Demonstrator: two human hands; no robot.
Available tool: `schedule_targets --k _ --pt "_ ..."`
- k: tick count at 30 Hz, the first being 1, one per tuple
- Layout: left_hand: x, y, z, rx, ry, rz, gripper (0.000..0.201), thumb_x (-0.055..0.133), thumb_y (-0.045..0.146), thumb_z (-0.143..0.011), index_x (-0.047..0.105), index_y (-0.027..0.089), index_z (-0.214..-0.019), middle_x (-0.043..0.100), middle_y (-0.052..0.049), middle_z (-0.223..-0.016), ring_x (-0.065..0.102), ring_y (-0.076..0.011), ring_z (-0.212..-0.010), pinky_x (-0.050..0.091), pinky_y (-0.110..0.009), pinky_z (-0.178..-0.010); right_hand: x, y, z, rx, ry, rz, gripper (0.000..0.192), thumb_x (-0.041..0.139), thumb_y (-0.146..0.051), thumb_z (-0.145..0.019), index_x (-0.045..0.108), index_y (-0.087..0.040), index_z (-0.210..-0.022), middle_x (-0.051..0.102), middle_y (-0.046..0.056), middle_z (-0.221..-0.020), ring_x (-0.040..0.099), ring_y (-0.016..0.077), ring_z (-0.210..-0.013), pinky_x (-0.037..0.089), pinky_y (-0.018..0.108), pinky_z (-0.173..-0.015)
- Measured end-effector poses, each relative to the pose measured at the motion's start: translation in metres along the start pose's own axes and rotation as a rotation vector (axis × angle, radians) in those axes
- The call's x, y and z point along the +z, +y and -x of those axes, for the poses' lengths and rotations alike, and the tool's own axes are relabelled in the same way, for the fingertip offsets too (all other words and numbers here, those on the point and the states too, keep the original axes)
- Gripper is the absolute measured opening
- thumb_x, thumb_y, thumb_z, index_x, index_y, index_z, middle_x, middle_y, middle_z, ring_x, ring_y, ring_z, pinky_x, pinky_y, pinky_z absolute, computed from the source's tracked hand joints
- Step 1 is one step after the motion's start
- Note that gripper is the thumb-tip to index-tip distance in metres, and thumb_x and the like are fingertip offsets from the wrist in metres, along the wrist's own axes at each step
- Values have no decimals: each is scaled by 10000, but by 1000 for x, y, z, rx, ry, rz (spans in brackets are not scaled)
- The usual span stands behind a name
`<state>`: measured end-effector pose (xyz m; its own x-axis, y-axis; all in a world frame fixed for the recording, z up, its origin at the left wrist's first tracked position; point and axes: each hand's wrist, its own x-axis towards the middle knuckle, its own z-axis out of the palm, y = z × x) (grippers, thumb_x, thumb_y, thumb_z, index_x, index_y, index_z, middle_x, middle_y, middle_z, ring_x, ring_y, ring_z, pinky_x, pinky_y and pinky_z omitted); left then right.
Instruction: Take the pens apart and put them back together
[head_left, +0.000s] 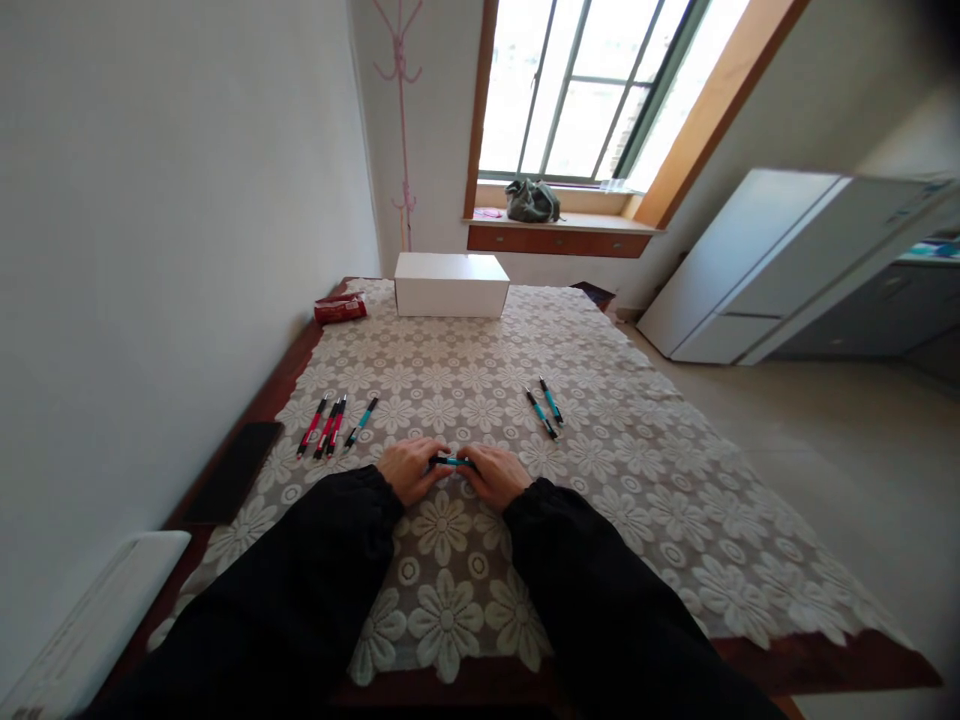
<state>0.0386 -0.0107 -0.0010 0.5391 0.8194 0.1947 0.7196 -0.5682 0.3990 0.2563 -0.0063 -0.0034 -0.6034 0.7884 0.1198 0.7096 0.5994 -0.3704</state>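
Observation:
My left hand (407, 468) and my right hand (493, 474) meet in the middle of the table and both grip a teal pen (450, 461) held level between them, just above the lace tablecloth (600, 470). To the left lie three red pens (324, 427) and one teal pen (361, 422) side by side. Two more teal pens (545, 407) lie to the right of my hands. Both arms wear black sleeves.
A white box (451, 284) stands at the far end of the table, with a red packet (340, 308) to its left. A black flat object (232, 470) lies at the table's left edge. A white cabinet (757, 265) stands on the right, a bag (531, 200) on the windowsill.

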Motion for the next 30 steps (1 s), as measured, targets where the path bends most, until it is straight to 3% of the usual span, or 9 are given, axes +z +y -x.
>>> schedule_targets --k 4,11,15,17,21,26,30 --pt "1 -2 1 -10 1 24 198 559 387 -908 596 216 -1000 678 -33 -957 615 -194 -910 454 -306 -824 -1 0 -1 -34 -6 6 191 482 -337 -977 596 -207 -1058 681 57 -983 621 181 -944 425 277 -833" --pt "-1 -1 0 31 9 -49 281 421 399 -976 627 212 -933 659 -47 -951 600 -194 -905 444 -315 -804 4 4 -2 -78 29 -1 154 512 -306 -959 604 -206 -1032 677 60 -997 626 189 -957 437 285 -844" --pt "1 -2 0 19 28 1 247 528 422 -925 602 216 -1040 660 -33 -945 601 -196 -907 452 -311 -807 5 5 -2 -92 56 -7 143 524 -301 -951 605 -210 -1027 677 55 -989 625 190 -956 442 287 -841" --pt "1 -3 1 11 24 8 233 574 417 -897 603 210 -1000 660 -33 -936 602 -196 -894 455 -308 -795 5 5 -2 -96 63 -7 143 523 -304 -951 608 -212 -1021 678 52 -973 626 191 -950 445 287 -832" --pt "1 -3 0 26 9 -9 235 508 415 -933 621 209 -937 656 -45 -947 604 -193 -886 451 -307 -788 5 5 -2 -101 72 -9 150 516 -312 -957 611 -213 -1017 678 50 -966 627 187 -946 449 282 -828" --pt "1 -3 0 4 23 37 267 585 414 -886 589 212 -1060 659 -35 -939 611 -194 -899 457 -302 -796 5 5 -2 -105 75 0 146 513 -303 -956 606 -209 -1017 681 47 -970 629 188 -942 448 284 -827" --pt "1 -3 0 -8 15 28 190 572 385 -895 595 204 -945 658 -37 -930 611 -186 -877 455 -295 -790 4 5 -2 -112 78 3 144 509 -306 -957 604 -214 -1013 682 43 -959 630 186 -928 449 282 -816"
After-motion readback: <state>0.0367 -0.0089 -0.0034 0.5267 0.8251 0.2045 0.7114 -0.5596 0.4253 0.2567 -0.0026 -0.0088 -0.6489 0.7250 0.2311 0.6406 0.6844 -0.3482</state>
